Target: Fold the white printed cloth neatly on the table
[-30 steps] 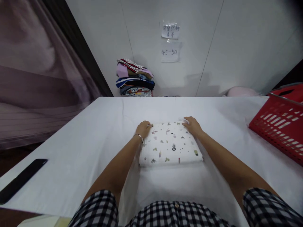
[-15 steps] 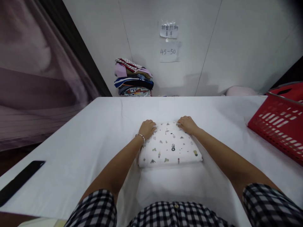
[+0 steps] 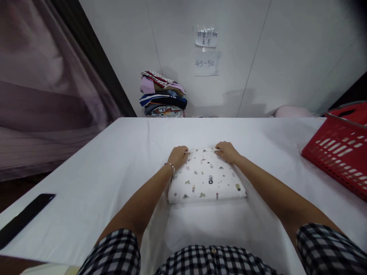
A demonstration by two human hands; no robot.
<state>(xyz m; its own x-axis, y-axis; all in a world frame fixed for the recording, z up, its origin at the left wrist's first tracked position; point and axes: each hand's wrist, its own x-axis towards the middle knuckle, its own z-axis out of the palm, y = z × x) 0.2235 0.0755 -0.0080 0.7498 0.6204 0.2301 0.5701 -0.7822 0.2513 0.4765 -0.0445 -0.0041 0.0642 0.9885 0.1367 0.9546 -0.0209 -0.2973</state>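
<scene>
A folded white cloth [image 3: 205, 177] with a small print of plants and figures lies flat in front of me on the white-covered table [image 3: 86, 183]. My left hand [image 3: 178, 156] is closed on its far left corner, fingers curled over the edge. At the far right corner my right hand [image 3: 227, 152] grips the same cloth, the thumb hidden from view. Between the two hands the far edge shows as a thin raised strip. I cannot see the fabric under the fingers.
A black phone [image 3: 24, 219] lies at the table's left edge. On the right stands a red plastic basket [image 3: 341, 149]. Beyond the far edge, a stack of folded clothes [image 3: 163, 93] rests by the wall, with a pinkish rounded object [image 3: 294, 111] farther right.
The far edge of the cloth is now slightly lifted between my hands. Both hands stay at the same corners, and the view has shifted very slightly.
</scene>
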